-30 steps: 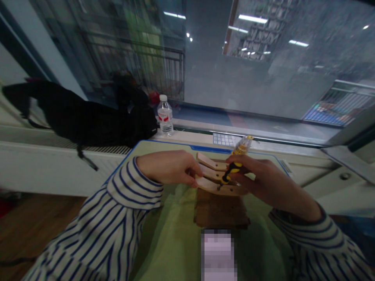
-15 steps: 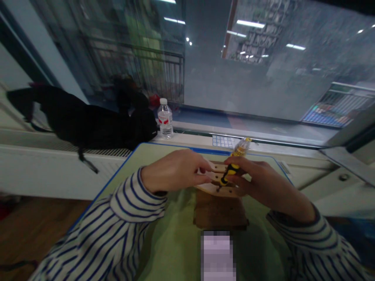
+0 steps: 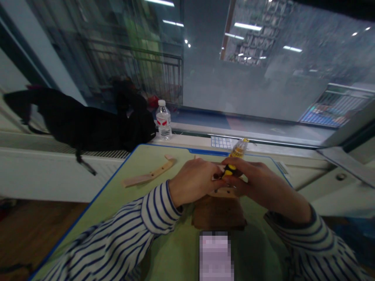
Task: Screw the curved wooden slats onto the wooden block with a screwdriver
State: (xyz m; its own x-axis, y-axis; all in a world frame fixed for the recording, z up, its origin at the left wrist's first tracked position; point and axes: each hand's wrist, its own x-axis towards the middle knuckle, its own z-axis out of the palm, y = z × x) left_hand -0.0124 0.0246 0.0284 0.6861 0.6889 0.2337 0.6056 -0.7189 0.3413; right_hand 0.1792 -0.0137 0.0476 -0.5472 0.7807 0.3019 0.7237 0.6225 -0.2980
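My right hand (image 3: 254,181) is closed round a screwdriver (image 3: 230,169) with a yellow and black grip and a clear, yellow-capped end pointing up and away. My left hand (image 3: 197,181) is closed, its fingertips gathered at the screwdriver's lower end. Whatever they pinch there is hidden. Under both hands lies a light wooden piece (image 3: 224,192) with small dark holes, mostly covered by my fingers. Nearer to me, a brown wooden block (image 3: 218,214) rests on the table. Left of my left hand lies a loose, bent wooden strip (image 3: 150,174) with holes.
The green table (image 3: 170,249) has a blue edge. A phone (image 3: 216,255) with a blurred screen lies at the front. On the sill beyond stand a water bottle (image 3: 164,121) and a black bag (image 3: 96,127), with a gridded sheet (image 3: 221,142) before the window.
My left hand has moved right, from the wooden piece's left end to the screwdriver's lower end. The bent strip at the left has come into sight. My right hand has barely moved.
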